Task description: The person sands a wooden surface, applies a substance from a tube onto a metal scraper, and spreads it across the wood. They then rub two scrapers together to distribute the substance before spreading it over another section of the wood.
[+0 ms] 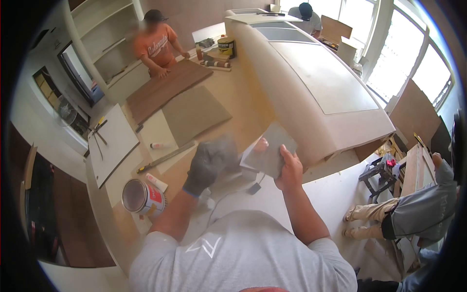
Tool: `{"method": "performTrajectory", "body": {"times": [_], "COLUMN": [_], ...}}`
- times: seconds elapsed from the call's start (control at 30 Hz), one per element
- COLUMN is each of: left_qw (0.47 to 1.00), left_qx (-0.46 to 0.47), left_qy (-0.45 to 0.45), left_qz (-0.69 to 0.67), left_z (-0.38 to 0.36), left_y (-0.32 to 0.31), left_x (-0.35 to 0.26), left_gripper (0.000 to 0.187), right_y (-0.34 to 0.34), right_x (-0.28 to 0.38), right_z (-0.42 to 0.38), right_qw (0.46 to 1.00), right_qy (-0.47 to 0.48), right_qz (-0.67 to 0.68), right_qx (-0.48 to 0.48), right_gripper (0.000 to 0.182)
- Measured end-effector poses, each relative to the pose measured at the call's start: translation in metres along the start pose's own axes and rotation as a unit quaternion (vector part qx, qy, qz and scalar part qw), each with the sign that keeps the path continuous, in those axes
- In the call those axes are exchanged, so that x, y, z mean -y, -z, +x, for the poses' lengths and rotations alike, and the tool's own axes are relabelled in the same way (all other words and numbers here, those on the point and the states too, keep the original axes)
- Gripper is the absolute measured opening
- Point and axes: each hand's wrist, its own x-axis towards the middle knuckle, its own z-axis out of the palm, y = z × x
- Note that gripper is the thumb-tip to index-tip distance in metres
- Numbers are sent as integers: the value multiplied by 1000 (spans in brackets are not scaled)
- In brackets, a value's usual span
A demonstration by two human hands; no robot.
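Note:
My right hand (290, 169) is bare and closed on the right edge of a small grey rectangular sheet (270, 153), thumb lying across its face. A pale flap shows at the sheet's left edge, and a small dark piece (254, 188) hangs below it. My left hand (210, 163), in a dark grey glove, is raised to the left of the sheet and apart from it. Motion smears its fingers. An open-topped can (141, 197) with a red and white label stands by my left forearm, with a white tube (156, 183) beside it.
A person in an orange shirt (158, 46) leans over a brown panel (168, 90). A grey-brown sheet (197, 114) lies closer to me. A long curved cabinet-like body (311, 87) fills the right side. Other people work behind it and at right, near a step stool (379, 176).

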Motion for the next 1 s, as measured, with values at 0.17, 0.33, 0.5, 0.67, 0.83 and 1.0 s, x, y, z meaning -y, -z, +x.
{"method": "performTrajectory", "body": {"times": [0.17, 0.33, 0.5, 0.67, 0.83, 1.0], "left_qw": [963, 960, 942, 922, 926, 908], "left_qx": [-14, 56, -29, -5, -10, 1], "left_qy": [-213, -116, -120, -191, -189, -230], "left_qz": [163, 247, 311, 337, 327, 351], "left_z": [-13, -37, -41, -42, -35, -33], "left_y": [-26, -36, -34, -73, -76, -81], "left_x": [-75, -79, -92, -131, -134, -127], "left_gripper": [32, 38, 42, 47, 54, 54], "right_y": [3, 12, 27, 18, 23, 33], "right_x": [-5, 10, 8, -5, 3, 2], "right_z": [-1, -12, -11, -23, -30, -28], "right_qw": [999, 999, 977, 955, 944, 930], "right_qy": [-7, -3, 137, 220, 230, 250], "right_qz": [-25, -54, -151, -163, -187, -244], "right_qx": [-44, -1, 67, 114, 146, 117], "right_gripper": [39, 40, 36, 31, 31, 29]}}
